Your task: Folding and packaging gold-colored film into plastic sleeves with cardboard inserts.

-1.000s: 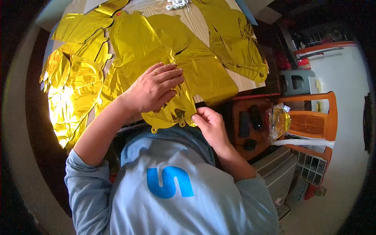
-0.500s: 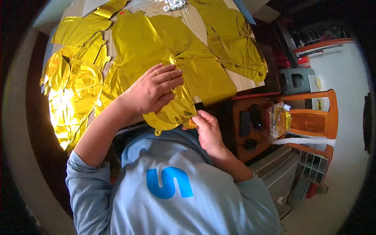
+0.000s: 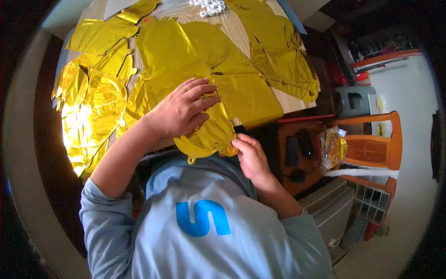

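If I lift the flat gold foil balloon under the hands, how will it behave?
The gold foil balloon looks thin and creased, so probably floppy and very light. Its glossy skin may slip. The left hand presses it flat; the right hand pinches its edge.

left hand (image 3: 182, 113): we are laying it palm down, fingers (image 3: 200, 93) spread flat, forearm reaching up from lower left | right hand (image 3: 251, 156): we are curling its fingers into a pinch, wrist bent

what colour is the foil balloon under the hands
Shiny gold; the foil balloon shows best in the head view.
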### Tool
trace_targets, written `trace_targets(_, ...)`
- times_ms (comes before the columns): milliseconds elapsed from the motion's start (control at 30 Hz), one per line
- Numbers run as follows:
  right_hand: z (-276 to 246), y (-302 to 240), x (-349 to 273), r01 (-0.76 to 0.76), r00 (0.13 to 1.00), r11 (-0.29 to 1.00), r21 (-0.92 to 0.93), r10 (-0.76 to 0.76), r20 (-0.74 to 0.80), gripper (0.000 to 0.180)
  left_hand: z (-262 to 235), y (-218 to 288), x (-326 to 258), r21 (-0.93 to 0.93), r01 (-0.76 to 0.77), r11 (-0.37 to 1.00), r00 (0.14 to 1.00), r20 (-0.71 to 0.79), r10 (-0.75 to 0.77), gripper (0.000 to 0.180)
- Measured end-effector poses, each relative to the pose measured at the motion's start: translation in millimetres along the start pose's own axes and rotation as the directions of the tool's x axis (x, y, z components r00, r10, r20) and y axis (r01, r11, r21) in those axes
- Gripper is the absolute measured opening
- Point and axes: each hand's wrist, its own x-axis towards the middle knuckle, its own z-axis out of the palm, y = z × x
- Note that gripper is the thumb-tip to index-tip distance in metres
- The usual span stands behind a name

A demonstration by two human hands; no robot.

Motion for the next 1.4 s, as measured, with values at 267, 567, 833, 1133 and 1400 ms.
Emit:
trace_targets(267, 2.4, -15.5, 2.6, 0.005, 1.000, 0.998, -0.068, -0.006, -0.009, 0.037, 2.1, -1.6, -0.7, -0.006, -0.009, 1.000, 1.000, -0.015, 0.009, 0.051)
trace_targets(567, 29.2, -25.1, 15.1, 0.193, 0.951, 0.854, -0.484, -0.283, -0.121, 0.044, -0.4, -1.9, -2.7, -0.107, 0.005, 0.994, 0.998, -0.067, -0.012, 0.048)
trace_targets(833, 26.8, -16.5, 14.8, 0.165, 0.961, 0.917, -0.364, -0.233, -0.151, 0.038, -16.5, -16.4, -20.1, 0.172, 0.229, 0.958, 0.969, -0.132, -0.208, 0.042)
trace_targets(1133, 33.9, -21.3, 12.1, 0.122, 0.974, 0.954, -0.275, -0.169, -0.153, 0.030, -5.7, -27.3, -3.5, 0.183, 0.151, 0.971, 0.979, -0.165, -0.121, 0.039)
trace_targets(1400, 33.2, -18.4, 13.6, 0.117, 0.969, 0.942, -0.316, -0.179, -0.173, 0.031, -16.0, -4.8, 2.9, 0.178, 0.196, 0.964, 0.975, -0.139, -0.172, 0.039)
